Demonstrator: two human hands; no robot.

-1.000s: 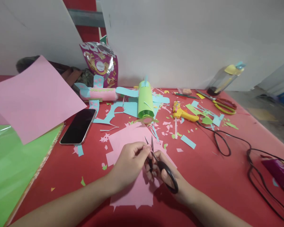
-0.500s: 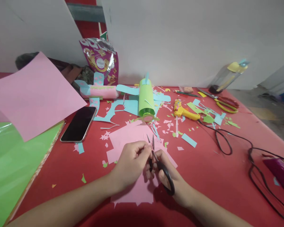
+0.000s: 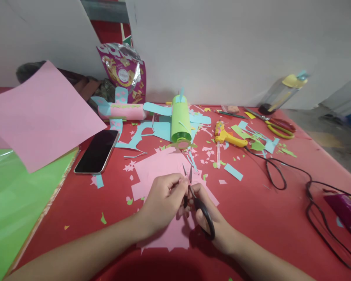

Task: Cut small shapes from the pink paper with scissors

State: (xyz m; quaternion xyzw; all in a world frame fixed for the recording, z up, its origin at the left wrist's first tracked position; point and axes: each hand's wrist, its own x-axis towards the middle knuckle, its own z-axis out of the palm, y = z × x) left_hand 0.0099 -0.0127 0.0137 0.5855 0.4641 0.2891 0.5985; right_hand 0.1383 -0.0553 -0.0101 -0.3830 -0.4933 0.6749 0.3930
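Note:
My right hand (image 3: 218, 222) has its fingers in the black handles of a pair of scissors (image 3: 205, 214). The blades point away from me and stand slightly apart. Against them, my left hand (image 3: 160, 201) is closed in a pinch, thumb on forefinger. Whatever is between those fingertips is too small and hidden to make out. Beneath both hands lie cut sheets of pink paper (image 3: 152, 168). Farther back stands a green paper-covered bottle (image 3: 180, 117) with light blue paper wings, beside a pink paper-covered tube (image 3: 128, 112) with blue fins.
On the red table, a phone (image 3: 98, 152) and a large pink sheet (image 3: 46, 117) lie left, over green paper (image 3: 11, 210). A yellow glue gun (image 3: 229, 139) trails a black cord. Scissors (image 3: 279, 128), a clear bottle (image 3: 283, 93) and a snack bag (image 3: 124, 72) stand farther back among scraps.
The view has shifted very slightly. Both hands and the scissors keep nearly the same place, and the blades look a little wider apart.

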